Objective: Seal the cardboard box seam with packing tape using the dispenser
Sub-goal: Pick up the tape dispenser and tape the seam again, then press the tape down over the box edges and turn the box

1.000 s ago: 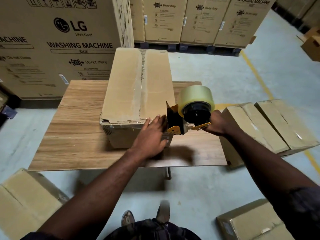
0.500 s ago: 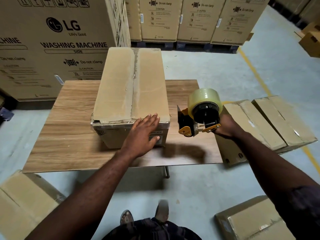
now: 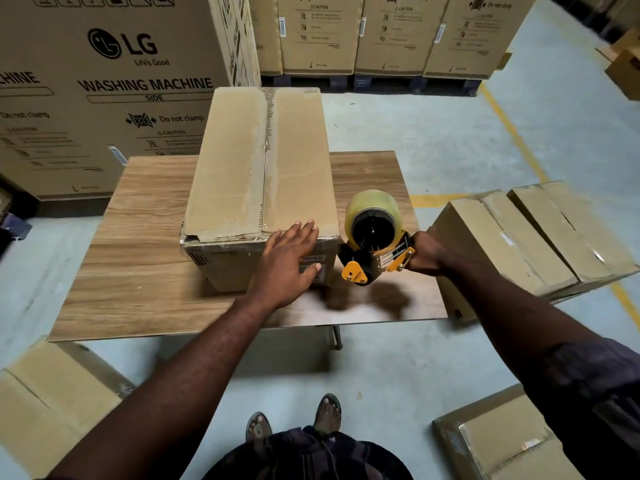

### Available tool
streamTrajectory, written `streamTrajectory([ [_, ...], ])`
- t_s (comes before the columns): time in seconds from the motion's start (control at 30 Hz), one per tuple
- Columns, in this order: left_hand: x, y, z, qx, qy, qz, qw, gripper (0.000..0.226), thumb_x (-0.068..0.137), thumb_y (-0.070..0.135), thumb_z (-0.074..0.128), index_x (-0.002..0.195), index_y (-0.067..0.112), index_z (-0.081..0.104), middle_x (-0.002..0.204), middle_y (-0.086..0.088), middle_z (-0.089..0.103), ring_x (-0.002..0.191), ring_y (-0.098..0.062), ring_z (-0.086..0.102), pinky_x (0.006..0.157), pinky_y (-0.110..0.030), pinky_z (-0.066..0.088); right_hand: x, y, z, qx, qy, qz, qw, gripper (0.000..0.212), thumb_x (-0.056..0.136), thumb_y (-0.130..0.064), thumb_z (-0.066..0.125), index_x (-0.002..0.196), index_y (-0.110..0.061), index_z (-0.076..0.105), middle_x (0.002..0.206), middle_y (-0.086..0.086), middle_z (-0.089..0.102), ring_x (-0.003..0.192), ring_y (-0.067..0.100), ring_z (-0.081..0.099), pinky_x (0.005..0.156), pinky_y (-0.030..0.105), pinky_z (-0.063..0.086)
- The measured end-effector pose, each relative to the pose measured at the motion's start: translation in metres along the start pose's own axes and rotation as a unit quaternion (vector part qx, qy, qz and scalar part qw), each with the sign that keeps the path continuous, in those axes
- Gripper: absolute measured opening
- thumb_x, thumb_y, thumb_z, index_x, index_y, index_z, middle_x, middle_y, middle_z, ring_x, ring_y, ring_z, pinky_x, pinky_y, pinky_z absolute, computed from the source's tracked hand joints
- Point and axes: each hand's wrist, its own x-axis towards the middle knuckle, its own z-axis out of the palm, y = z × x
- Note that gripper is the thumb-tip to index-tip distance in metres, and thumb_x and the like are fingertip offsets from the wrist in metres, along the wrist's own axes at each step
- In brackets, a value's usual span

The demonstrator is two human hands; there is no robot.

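One cardboard box (image 3: 242,188) stands on one tabletop (image 3: 138,271). The left hand (image 3: 287,265), grip spread flat, rests against the box's near right edge. Just right of the box: one tape dispenser (image 3: 372,237), held by the right hand (image 3: 427,254), grip curled round its handle.

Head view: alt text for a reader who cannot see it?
A person's left hand lies flat on the near end of a box on a table; the right hand holds a tape dispenser just right of the box. More boxes sit on the floor around.
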Motion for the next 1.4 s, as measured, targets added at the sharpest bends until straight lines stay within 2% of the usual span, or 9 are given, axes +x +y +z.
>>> streamTrajectory([
  [0.27,0.004,0.022,0.004,-0.018,0.068,-0.037,0.997,0.056,0.092,0.040,0.051,0.145,0.021,0.047,0.155,0.004,0.040,0.145,-0.015,0.033,0.120,-0.039,0.009,-0.029,0.014,0.052,0.227,-0.021,0.177,0.957,0.018,0.078,-0.020,0.076,0.070,-0.008,0.065,0.056,0.008,0.062,0.047,0.024,0.055,0.048,0.030,0.046],
  [0.47,0.001,0.014,0.006,-0.015,0.079,-0.023,0.996,0.056,0.092,0.033,0.057,0.145,0.023,0.045,0.155,0.006,0.040,0.145,-0.016,0.032,0.119,-0.034,0.007,-0.013,0.012,0.079,0.488,-0.045,0.245,0.837,0.009,0.091,-0.013,0.061,0.093,-0.007,0.067,0.064,0.008,0.054,0.047,0.020,0.051,0.046,0.024,0.044],
  [0.7,-0.001,0.014,0.005,-0.014,0.077,-0.026,0.997,0.057,0.093,0.032,0.055,0.148,0.024,0.043,0.156,0.007,0.037,0.146,-0.014,0.030,0.120,-0.033,0.003,0.009,-0.004,0.092,0.632,-0.092,0.267,0.722,0.023,0.099,-0.023,0.052,0.081,-0.009,0.057,0.059,0.006,0.051,0.044,0.019,0.050,0.046,0.024,0.048],
  [0.83,-0.002,0.013,0.006,-0.011,0.073,-0.019,0.997,0.058,0.092,0.032,0.052,0.148,0.023,0.042,0.157,0.006,0.036,0.146,-0.015,0.030,0.120,-0.035,0.005,0.011,-0.013,0.083,0.576,-0.085,0.249,0.774,0.023,0.102,-0.030,0.049,0.091,-0.012,0.058,0.069,0.004,0.063,0.066,0.018,0.057,0.063,0.030,0.049],
  [0.97,-0.002,0.013,0.007,-0.014,0.082,-0.016,0.996,0.058,0.090,0.032,0.053,0.147,0.021,0.044,0.155,0.004,0.039,0.144,-0.017,0.033,0.121,-0.040,0.011,0.003,-0.021,0.063,0.238,-0.085,0.231,0.940,0.032,0.098,-0.045,0.050,0.094,-0.013,0.052,0.096,0.013,0.064,0.093,0.036,0.067,0.080,0.043,0.053],
  [1.03,-0.002,0.014,0.010,-0.010,0.089,-0.017,0.996,0.057,0.090,0.032,0.054,0.145,0.020,0.046,0.154,0.004,0.041,0.143,-0.018,0.035,0.120,-0.043,0.015,0.006,-0.030,0.053,0.049,-0.050,0.184,0.980,0.035,0.094,-0.050,0.050,0.089,-0.016,0.054,0.110,0.013,0.069,0.103,0.035,0.067,0.082,0.038,0.050],
  [1.1,-0.001,0.015,0.012,-0.007,0.095,-0.016,0.995,0.056,0.089,0.031,0.055,0.143,0.020,0.048,0.153,0.003,0.043,0.142,-0.019,0.037,0.120,-0.044,0.017,0.008,-0.054,0.041,0.053,0.001,0.113,0.992,0.035,0.095,-0.050,0.052,0.095,-0.016,0.061,0.111,0.011,0.070,0.100,0.030,0.067,0.080,0.035,0.050],
  [1.23,-0.001,0.015,0.012,0.001,0.094,-0.013,0.996,0.058,0.088,0.031,0.054,0.144,0.019,0.047,0.154,0.002,0.042,0.142,-0.019,0.037,0.119,-0.044,0.016,0.000,-0.117,0.049,0.531,0.021,-0.025,0.847,0.044,0.103,-0.049,0.042,0.130,-0.017,0.057,0.139,0.006,0.060,0.121,0.016,0.059,0.095,0.035,0.046],
  [1.4,-0.003,0.012,0.011,0.034,0.062,-0.010,0.997,0.067,0.086,0.034,0.052,0.150,0.019,0.038,0.158,0.002,0.034,0.145,-0.019,0.031,0.120,-0.043,0.012,-0.027,-0.165,0.102,0.603,0.101,-0.029,0.791,0.057,0.104,-0.050,0.027,0.156,-0.027,0.026,0.162,-0.002,0.028,0.147,0.012,0.028,0.123,0.035,0.022],
])
